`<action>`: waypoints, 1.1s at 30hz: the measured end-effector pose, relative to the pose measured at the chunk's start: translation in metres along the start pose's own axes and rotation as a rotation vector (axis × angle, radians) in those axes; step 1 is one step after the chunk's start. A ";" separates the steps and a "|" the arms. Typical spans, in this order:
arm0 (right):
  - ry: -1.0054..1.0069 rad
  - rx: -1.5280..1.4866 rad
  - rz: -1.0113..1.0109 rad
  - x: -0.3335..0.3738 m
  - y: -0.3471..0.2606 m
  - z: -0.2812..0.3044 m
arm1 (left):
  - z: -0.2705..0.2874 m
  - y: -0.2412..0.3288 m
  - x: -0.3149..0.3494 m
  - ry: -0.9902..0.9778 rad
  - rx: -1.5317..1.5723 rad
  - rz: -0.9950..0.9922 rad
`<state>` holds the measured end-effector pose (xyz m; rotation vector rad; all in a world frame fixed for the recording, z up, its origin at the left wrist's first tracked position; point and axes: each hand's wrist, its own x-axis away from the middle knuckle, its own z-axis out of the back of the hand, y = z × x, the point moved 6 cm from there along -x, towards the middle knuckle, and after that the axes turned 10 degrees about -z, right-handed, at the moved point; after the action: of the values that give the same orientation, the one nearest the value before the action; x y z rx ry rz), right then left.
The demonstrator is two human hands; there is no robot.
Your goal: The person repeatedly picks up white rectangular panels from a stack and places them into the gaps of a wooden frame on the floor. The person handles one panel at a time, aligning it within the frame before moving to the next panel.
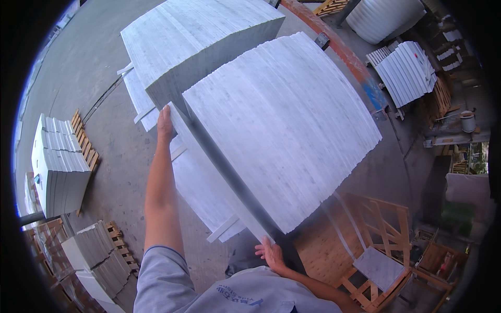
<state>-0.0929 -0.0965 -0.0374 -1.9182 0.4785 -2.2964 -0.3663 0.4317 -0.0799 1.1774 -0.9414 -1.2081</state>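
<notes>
A long pale grey-white marble slab (207, 167) stands on edge between my two hands. My left hand (164, 122), with the arm stretched out, is closed on its far end. At the near end, close to my body, my right hand (272, 254) grips the corner, thumb on top and fingers partly spread at the side. A dark narrow gap parts this slab from a big row of upright marble slabs (282, 120) on its right. The undersides of both hands are hidden.
Another block of upright slabs (203, 47) stands beyond. Low pale slabs with spacer strips (224, 228) lie left of the held one. Slab stacks on pallets (65, 161) are at far left; a wooden frame (386, 219) and a small slab (380, 267) are at lower right.
</notes>
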 end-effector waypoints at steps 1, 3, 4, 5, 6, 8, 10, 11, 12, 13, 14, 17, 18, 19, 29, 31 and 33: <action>0.012 -0.016 -0.005 -0.001 0.001 0.000 | 0.000 -0.001 -0.001 -0.006 -0.018 -0.009; 0.032 -0.020 -0.025 -0.002 0.004 0.001 | -0.002 -0.001 -0.002 -0.014 -0.012 -0.023; 0.045 -0.013 -0.025 -0.003 0.004 0.001 | -0.002 -0.001 -0.003 -0.010 -0.019 -0.025; 0.049 -0.028 -0.036 -0.003 0.005 0.001 | -0.003 0.000 -0.003 -0.014 -0.012 -0.023; 0.058 -0.032 -0.039 -0.003 0.005 0.001 | -0.003 0.001 -0.003 -0.011 -0.011 -0.018; 0.068 -0.033 -0.044 -0.003 0.005 0.002 | -0.006 0.005 -0.002 -0.019 -0.001 -0.016; 0.081 -0.015 -0.048 -0.004 0.003 0.004 | -0.008 0.008 0.000 -0.028 0.007 -0.007; 0.075 -0.029 -0.054 -0.004 0.003 0.005 | -0.011 0.010 0.000 -0.048 0.020 -0.019; 0.082 -0.032 -0.060 -0.005 0.002 0.006 | -0.013 0.010 0.000 -0.056 0.028 -0.018; 0.089 -0.034 -0.067 -0.006 0.002 0.008 | -0.015 0.011 0.000 -0.068 0.041 -0.035; 0.097 -0.054 -0.064 -0.006 0.001 0.010 | -0.017 0.009 -0.001 -0.069 0.027 -0.029; 0.104 -0.104 -0.064 -0.010 -0.002 0.016 | -0.023 0.004 -0.008 -0.080 -0.007 -0.053; 0.095 -0.110 -0.070 -0.013 -0.003 0.018 | -0.024 0.000 -0.011 -0.077 -0.027 -0.046; 0.087 -0.117 -0.077 -0.014 -0.004 0.020 | -0.026 -0.004 -0.012 -0.073 -0.050 -0.027; 0.094 -0.174 -0.154 -0.016 -0.009 0.029 | -0.032 -0.014 -0.019 -0.103 -0.180 0.019; 0.091 -0.151 -0.163 -0.016 -0.009 0.031 | -0.031 -0.018 -0.021 -0.100 -0.191 0.037; 0.079 -0.150 -0.159 -0.016 -0.010 0.032 | -0.029 -0.019 -0.023 -0.097 -0.231 0.000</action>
<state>-0.0577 -0.0877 -0.0446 -2.0056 0.5393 -2.5107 -0.3449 0.4596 -0.1027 0.9425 -0.8476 -1.3450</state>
